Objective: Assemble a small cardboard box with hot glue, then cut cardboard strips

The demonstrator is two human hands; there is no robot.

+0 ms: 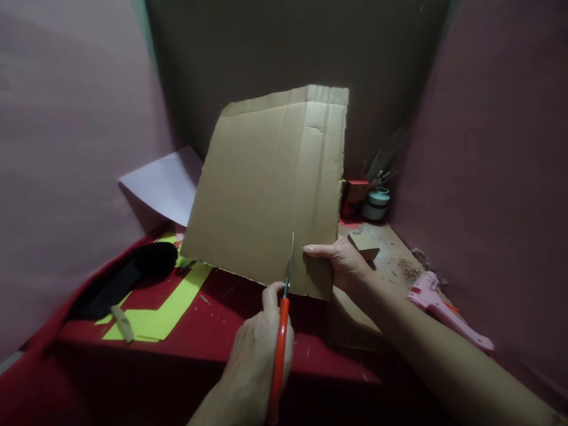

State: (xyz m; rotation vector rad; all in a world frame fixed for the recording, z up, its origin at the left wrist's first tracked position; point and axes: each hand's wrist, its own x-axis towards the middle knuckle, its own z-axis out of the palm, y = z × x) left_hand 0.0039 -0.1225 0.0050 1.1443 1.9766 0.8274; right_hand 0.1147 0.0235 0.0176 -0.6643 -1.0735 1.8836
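Observation:
A large brown cardboard sheet (261, 189) is held up, tilted, over the table. My right hand (344, 263) grips its lower right edge, thumb on the front face and the other fingers hidden behind. In my left hand (261, 343) are scissors with red handles (279, 355). One metal blade lies over the front of the cardboard at its bottom edge, pointing up; the other blade is hidden. The fold and creases of the sheet run along its top and right side.
Yellow paper pieces (177, 302), a cardboard scrap (122, 323) and a black object (155, 260) lie on the red cloth (208, 343) at left. White paper (166, 186) stands behind. At right are a pink glue gun (444, 307), a small cardboard block (364, 245) and a teal container (376, 204).

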